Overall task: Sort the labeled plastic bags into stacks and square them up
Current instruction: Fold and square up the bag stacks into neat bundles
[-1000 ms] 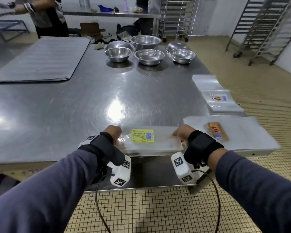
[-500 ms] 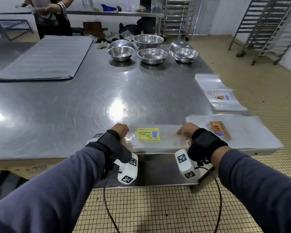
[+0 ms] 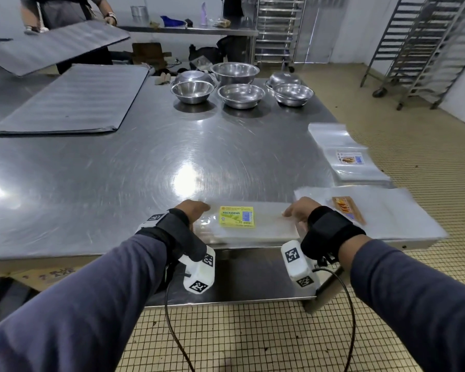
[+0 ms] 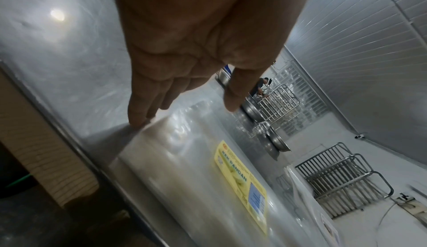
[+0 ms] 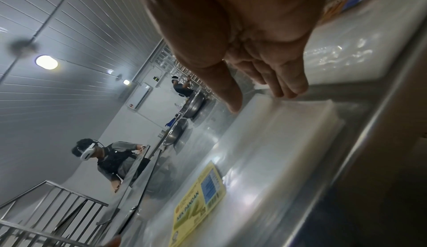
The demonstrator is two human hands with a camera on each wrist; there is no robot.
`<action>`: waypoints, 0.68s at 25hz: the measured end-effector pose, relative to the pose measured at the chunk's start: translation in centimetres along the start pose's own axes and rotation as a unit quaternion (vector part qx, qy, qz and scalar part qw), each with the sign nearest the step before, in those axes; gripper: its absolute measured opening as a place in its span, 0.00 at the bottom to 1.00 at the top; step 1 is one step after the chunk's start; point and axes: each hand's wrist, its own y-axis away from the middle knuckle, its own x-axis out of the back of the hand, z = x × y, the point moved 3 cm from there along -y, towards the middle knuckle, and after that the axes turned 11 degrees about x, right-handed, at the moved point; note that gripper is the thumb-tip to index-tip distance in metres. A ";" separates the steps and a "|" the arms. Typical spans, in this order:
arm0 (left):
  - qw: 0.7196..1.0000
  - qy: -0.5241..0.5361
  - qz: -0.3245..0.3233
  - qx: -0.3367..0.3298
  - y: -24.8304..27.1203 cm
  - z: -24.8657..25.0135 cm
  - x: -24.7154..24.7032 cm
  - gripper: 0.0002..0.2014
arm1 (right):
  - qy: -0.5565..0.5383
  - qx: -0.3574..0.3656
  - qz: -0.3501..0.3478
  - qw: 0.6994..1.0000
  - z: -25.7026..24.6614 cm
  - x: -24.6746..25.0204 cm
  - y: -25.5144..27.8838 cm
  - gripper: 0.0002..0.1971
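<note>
A stack of clear plastic bags with a yellow KEK PANDAN label [image 3: 236, 216] [image 4: 240, 183] [image 5: 198, 198] lies at the steel table's near edge. My left hand [image 3: 192, 210] [image 4: 184, 108] stands at the stack's left end, fingers straight, fingertips against its edge. My right hand [image 3: 297, 210] [image 5: 265, 101] mirrors it at the right end, fingers straight and touching the stack's corner. A wider stack with an orange label [image 3: 346, 209] lies just right of my right hand. A third stack with a blue-and-white label [image 3: 350, 159] sits further back at the right edge.
Several steel bowls [image 3: 240, 95] stand at the table's far middle. A grey ribbed mat [image 3: 73, 100] lies at the far left. Another person [image 3: 65, 12] lifts a second mat behind the table. Wheeled racks [image 3: 424, 44] stand at the right. The table [image 3: 105, 170] edge is just under my wrists.
Both hands stay at the ends of the yellow-labelled stack, which now looks squarer. The person behind the table has lifted a grey mat.
</note>
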 end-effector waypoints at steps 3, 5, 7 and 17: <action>0.990 -0.111 0.048 -0.068 1.0 0.4 1.3 0.42 | -0.026 0.022 0.073 0.997 -0.3 1.1 0.3 0.23; 0.969 -0.174 0.079 -0.155 1.1 0.7 2.0 0.50 | -0.066 0.096 0.104 0.988 -0.7 1.3 0.5 0.25; 0.927 -0.283 0.089 -0.227 0.8 0.7 1.9 0.57 | -0.035 0.169 0.077 0.982 -1.1 0.8 0.7 0.42; 0.808 -0.558 0.053 -0.182 -2.3 0.8 -1.4 0.71 | 0.374 0.229 -0.117 0.891 -0.3 -2.0 -2.1 0.71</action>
